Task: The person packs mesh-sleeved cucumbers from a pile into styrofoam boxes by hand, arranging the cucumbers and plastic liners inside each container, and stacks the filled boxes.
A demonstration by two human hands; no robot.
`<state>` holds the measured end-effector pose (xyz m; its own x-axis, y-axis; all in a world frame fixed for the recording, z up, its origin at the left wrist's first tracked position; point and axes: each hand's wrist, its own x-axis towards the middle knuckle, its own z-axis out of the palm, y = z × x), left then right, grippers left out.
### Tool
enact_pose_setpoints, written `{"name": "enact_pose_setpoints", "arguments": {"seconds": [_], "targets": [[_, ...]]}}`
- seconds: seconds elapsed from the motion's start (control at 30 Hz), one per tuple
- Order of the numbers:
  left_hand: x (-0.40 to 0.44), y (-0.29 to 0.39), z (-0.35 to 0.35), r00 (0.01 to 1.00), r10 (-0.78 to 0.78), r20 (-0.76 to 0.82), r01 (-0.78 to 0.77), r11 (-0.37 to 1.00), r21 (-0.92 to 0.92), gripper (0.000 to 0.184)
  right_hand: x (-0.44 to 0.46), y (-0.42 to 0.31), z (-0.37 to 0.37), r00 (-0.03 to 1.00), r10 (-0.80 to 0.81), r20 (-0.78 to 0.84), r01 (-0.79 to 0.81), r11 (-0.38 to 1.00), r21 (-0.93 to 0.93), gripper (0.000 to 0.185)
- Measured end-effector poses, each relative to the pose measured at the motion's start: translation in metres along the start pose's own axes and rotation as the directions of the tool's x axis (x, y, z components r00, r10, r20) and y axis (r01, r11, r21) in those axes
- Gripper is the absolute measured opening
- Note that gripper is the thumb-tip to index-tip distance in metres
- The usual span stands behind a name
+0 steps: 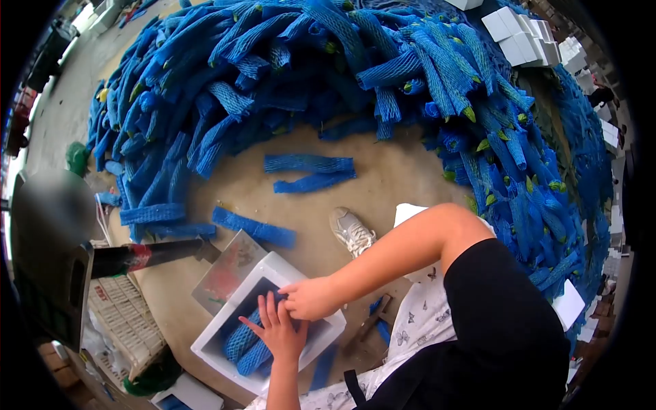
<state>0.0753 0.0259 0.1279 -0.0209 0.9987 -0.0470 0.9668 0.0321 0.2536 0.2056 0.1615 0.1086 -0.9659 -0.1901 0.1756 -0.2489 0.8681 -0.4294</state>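
Note:
A white foam box [331,329] stands below me, with several long items in blue net sleeves [240,340] lying side by side inside. My left hand [279,333] reaches over these sleeves, its fingers spread and pointing toward the far wall of the box. Just to its right, my right hand [311,299] is over the far right part of the box with fingers bent and drawn together. Whatever those fingers may hold is hidden. Both hands are close together, nearly touching.
A scale's metal plate [229,272] lies at the box, its post and display [51,260] to the left. A huge heap of blue-sleeved items [307,41] with green tips curves around ahead. Loose sleeves [307,164] lie on the floor. White boxes [512,37] stand far right; a crate [123,318] sits left.

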Motion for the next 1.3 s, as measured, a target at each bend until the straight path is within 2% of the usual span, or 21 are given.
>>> {"name": "enact_pose_setpoints", "arguments": {"seconds": [0.03,0.07,0.13,0.17,0.2,0.27,0.33,0.37,0.47,0.53,0.6,0.67,0.77,0.8,0.87,0.9,1.0,1.07,1.13,1.2,1.3], "targets": [[0.007,0.004,0.006,0.999,0.026,0.020,-0.025,0.999,-0.047,0.055,-0.016,0.014,-0.032,0.996,-0.054,0.077,0.046,0.994,0.101,0.012],[0.019,0.014,0.004,0.992,-0.040,0.119,0.038,0.999,0.019,0.047,-0.040,0.035,-0.069,0.999,-0.053,-0.009,0.052,0.995,-0.085,0.009],[0.027,0.018,0.018,0.982,-0.096,0.160,0.084,0.993,0.079,0.042,-0.094,0.118,-0.111,0.944,0.096,-0.315,-0.233,0.871,-0.432,0.012],[0.028,0.018,0.029,0.993,-0.077,0.092,0.067,0.992,0.105,0.041,-0.122,0.165,-0.140,0.843,0.251,-0.477,-0.488,0.730,-0.478,0.014],[0.032,0.019,0.029,0.992,-0.078,0.102,0.065,0.990,0.123,0.040,-0.154,0.208,-0.168,0.665,0.338,-0.666,-0.690,0.620,-0.374,0.019],[0.037,0.018,0.034,0.990,-0.088,0.107,0.075,0.990,0.121,0.039,-0.214,0.291,-0.200,0.224,0.370,-0.902,-0.968,0.190,-0.162,0.044],[0.044,0.022,0.020,0.981,-0.087,0.175,0.078,0.995,0.062,0.038,-0.253,0.353,-0.226,-0.339,0.593,-0.731,-0.920,-0.049,0.388,0.078],[0.041,0.018,0.015,0.964,-0.087,0.251,0.086,0.996,0.018,0.035,-0.279,0.389,-0.222,-0.447,0.681,-0.580,-0.822,-0.057,0.566,0.086],[0.029,0.012,0.007,0.948,-0.044,0.314,0.056,0.998,-0.029,0.034,-0.288,0.394,-0.196,-0.349,0.736,-0.580,-0.831,0.043,0.554,0.084],[0.035,0.016,0.005,0.948,-0.037,0.315,0.033,0.999,0.021,0.032,-0.288,0.384,-0.159,-0.317,0.699,-0.641,-0.723,0.260,0.640,0.078],[0.034,0.017,0.012,0.947,-0.068,0.315,0.047,0.996,0.075,0.033,-0.285,0.362,-0.141,-0.383,0.635,-0.671,-0.661,0.320,0.679,0.067],[0.036,0.018,0.025,0.967,-0.078,0.243,0.058,0.995,0.087,0.035,-0.280,0.323,-0.135,-0.274,0.652,-0.707,-0.672,0.396,0.626,0.055],[0.032,0.017,0.039,0.969,-0.119,0.217,0.096,0.989,0.112,0.038,-0.236,0.243,-0.150,0.123,0.688,-0.715,-0.697,0.573,0.431,0.046],[0.031,0.017,0.047,0.976,-0.121,0.182,0.097,0.986,0.137,0.040,-0.214,0.221,-0.151,0.222,0.748,-0.626,-0.591,0.614,0.523,0.049],[0.027,0.016,0.049,0.983,-0.125,0.134,0.110,0.987,0.115,0.044,-0.162,0.173,-0.153,0.505,0.561,-0.656,-0.571,0.787,0.234,0.059],[0.026,0.016,0.044,0.969,-0.162,0.184,0.130,0.976,0.175,0.047,-0.130,0.146,-0.155,0.610,0.544,-0.577,-0.417,0.839,0.350,0.065],[0.007,0.008,-0.021,0.966,-0.258,-0.027,0.239,0.926,-0.293,0.044,-0.047,0.075,-0.145,0.844,0.369,-0.390,-0.141,0.854,0.501,0.082],[-0.047,-0.020,-0.067,0.892,-0.363,-0.271,0.356,0.931,-0.078,0.040,-0.006,0.025,-0.142,0.947,0.278,-0.165,-0.159,0.845,0.510,0.084],[-0.113,-0.053,-0.103,0.695,-0.510,-0.506,0.525,0.842,-0.126,0.022,0.029,-0.019,-0.109,0.979,0.145,-0.143,-0.059,0.872,0.485,0.080],[-0.167,-0.067,-0.131,0.427,-0.719,-0.548,0.689,0.651,-0.317,0.019,0.055,-0.056,-0.060,0.988,0.080,-0.135,-0.003,0.870,0.493,0.072],[-0.213,-0.088,-0.145,0.393,-0.743,-0.541,0.714,0.618,-0.330,0.017,0.085,-0.081,0.002,0.951,0.115,0.287,-0.160,0.977,0.138,0.059]]}}
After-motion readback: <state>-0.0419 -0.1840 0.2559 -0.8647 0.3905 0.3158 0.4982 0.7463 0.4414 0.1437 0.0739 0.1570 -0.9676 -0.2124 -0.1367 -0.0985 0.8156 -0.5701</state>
